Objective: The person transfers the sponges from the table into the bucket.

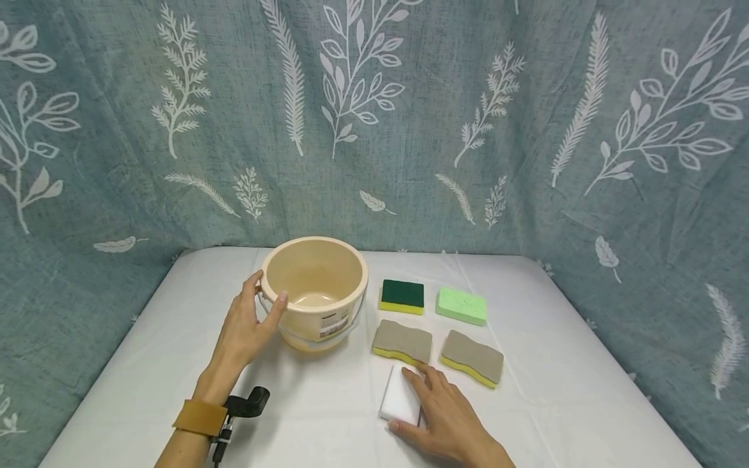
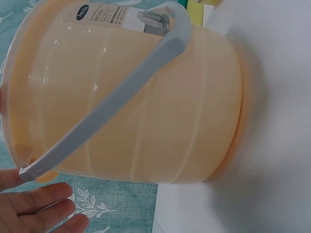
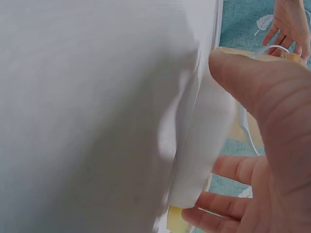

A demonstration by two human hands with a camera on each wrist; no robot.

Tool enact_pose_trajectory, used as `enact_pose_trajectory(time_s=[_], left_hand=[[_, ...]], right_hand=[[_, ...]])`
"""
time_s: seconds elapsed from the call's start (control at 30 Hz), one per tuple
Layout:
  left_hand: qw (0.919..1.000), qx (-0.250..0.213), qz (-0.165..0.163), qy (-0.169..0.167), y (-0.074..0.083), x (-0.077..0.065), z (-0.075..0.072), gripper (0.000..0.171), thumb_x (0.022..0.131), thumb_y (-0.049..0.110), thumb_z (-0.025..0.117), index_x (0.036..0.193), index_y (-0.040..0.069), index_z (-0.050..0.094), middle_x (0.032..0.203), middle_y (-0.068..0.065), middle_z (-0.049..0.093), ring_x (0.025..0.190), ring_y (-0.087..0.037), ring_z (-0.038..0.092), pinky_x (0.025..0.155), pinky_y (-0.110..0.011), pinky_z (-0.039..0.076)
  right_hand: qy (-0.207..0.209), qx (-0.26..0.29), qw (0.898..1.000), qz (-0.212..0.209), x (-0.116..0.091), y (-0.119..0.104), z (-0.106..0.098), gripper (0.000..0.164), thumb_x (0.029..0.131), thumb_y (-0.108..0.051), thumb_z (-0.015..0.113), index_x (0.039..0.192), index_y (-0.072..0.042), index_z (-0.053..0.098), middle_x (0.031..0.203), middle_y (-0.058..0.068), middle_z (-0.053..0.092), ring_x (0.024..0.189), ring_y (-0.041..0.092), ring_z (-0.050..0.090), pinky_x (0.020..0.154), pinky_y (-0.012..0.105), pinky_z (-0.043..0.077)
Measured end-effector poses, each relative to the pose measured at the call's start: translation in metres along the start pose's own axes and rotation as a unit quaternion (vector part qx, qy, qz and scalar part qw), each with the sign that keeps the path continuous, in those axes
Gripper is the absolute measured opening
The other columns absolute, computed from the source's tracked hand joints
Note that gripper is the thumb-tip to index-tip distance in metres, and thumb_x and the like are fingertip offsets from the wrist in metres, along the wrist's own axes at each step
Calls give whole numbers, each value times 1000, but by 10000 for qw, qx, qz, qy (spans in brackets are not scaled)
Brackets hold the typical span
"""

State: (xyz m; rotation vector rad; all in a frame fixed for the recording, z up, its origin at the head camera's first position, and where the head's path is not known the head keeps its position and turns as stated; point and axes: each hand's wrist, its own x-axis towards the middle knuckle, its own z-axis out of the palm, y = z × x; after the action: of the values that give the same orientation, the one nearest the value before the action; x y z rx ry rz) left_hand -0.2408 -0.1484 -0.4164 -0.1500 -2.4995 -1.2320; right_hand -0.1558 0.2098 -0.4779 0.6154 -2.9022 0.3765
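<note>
A cream bucket [image 1: 304,325] with a grey handle [image 2: 107,107] stands upright on the table. My left hand [image 1: 246,328] rests against its rim, thumb and index finger spread apart; the other fingers stand off near the handle's hinge in the left wrist view. A white sponge block [image 1: 401,396] lies flat on the cloth in front. My right hand [image 1: 441,416] grips it by its ends, with the thumb [image 3: 243,73] at the near end and fingertips [image 3: 209,213] at the far end. Just beyond those fingertips is a grey-and-yellow wavy sponge [image 1: 404,339].
Another grey-and-yellow wavy sponge [image 1: 473,356] lies right of my right hand. Farther back are a dark green and yellow sponge [image 1: 402,296] and a light green sponge [image 1: 461,305]. White cloth [image 1: 328,429] covers the table; a patterned teal curtain [image 1: 409,162] hangs behind.
</note>
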Motion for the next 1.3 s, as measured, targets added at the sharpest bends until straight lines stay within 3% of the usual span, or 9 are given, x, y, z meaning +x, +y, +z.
enact_pose_trajectory(time_s=[0.5, 0.73, 0.93, 1.3], left_hand=[[10000, 48, -35, -44, 1, -1, -1, 80, 103, 51, 53, 161, 3, 24, 149, -33, 47, 140, -52, 40, 106, -71, 35], [10000, 60, 2, -17, 0, -1, 0, 80, 103, 51, 53, 160, 2, 25, 148, -33, 47, 139, -52, 41, 106, -71, 36], [10000, 45, 3, -5, -1, -2, 0, 80, 103, 51, 53, 160, 3, 25, 148, -33, 48, 139, -52, 41, 105, -71, 36], [10000, 45, -22, 1, 0, -3, 1, 80, 103, 51, 53, 161, 4, 25, 147, -33, 48, 138, -51, 43, 104, -70, 38]], right_hand=[[23, 58, 10000, 53, 2, 0, -1, 93, 82, -75, 68, 147, -11, 51, 135, 8, 54, 120, 23, 53, 96, 48, 49], [370, -113, 9992, -68, 3, 0, -1, 91, 80, -75, 70, 145, -13, 54, 131, 7, 55, 114, 21, 56, 91, 45, 51], [569, -124, 9983, 0, 8, -1, -16, 87, 80, -75, 71, 143, -17, 55, 128, 6, 55, 104, 22, 59, 87, 44, 52], [947, -63, 9951, -294, 23, -6, -46, 86, 81, -70, 74, 147, -18, 52, 134, 6, 54, 108, 24, 60, 82, 43, 53]])
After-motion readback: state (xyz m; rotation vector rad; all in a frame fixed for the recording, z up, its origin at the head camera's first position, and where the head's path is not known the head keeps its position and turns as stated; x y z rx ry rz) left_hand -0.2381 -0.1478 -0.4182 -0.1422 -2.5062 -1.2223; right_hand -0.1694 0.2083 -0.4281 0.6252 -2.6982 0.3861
